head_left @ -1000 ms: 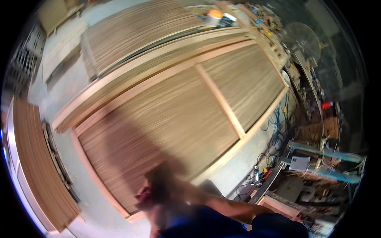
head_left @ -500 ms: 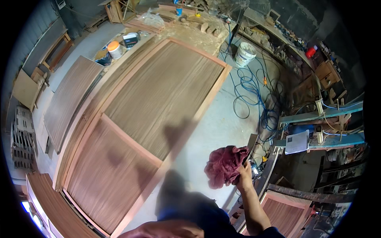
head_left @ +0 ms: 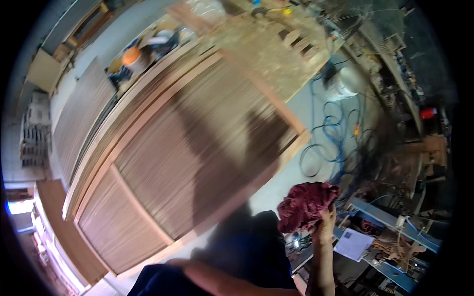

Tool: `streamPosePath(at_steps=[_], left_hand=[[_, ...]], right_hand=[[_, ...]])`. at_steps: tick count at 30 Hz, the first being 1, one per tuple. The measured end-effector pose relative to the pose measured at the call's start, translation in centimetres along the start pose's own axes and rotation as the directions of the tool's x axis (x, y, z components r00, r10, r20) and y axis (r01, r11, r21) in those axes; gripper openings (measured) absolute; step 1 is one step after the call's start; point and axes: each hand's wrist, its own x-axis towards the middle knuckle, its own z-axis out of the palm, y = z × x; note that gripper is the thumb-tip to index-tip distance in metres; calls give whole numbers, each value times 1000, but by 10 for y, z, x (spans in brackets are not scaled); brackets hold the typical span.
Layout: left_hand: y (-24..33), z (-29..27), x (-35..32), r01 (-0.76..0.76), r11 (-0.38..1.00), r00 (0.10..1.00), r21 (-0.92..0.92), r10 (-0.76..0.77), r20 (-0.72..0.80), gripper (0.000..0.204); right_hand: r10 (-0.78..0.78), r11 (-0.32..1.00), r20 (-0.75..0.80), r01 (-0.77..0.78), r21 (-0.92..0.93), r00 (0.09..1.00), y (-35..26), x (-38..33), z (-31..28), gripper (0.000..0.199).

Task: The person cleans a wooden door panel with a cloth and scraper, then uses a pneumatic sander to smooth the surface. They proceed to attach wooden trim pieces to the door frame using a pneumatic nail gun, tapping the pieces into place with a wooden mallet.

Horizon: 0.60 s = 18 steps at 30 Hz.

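Pale grey workshop floor borders a large wood-grained panel in a light wooden frame; right of it, the right hand is closed around a crumpled maroon cloth, the left out of view. Soft and probably light, the cloth should grip best by its bunched folds. Looping blue hoses and a white bucket obstruct the floor beyond.

The right hand grips above its upright wrist, while the left forearm slants low rightward.
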Motion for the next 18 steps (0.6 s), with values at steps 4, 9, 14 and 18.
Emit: streamPosePath(at_steps=[4,9,14,18], left_hand=[[-15,-20,81,-14,989,999,-147,6,-54,21],[-32,-87,175,-51,973,985,-227,12,-173,23],[-74,-212,267,-2,1000,981,31,8,-193,22],[-84,-263,317,-19,986,962,166,63,-265,22]], right_hand=[[-6,997,81,-1,82,997,-63,131,32,61],[-236,938,165,269,-221,958,-139,352,138,66],[-672,132,337,555,-822,659,-170,673,222,73],[-506,-50,664,750,-659,550,-224,889,237,79]])
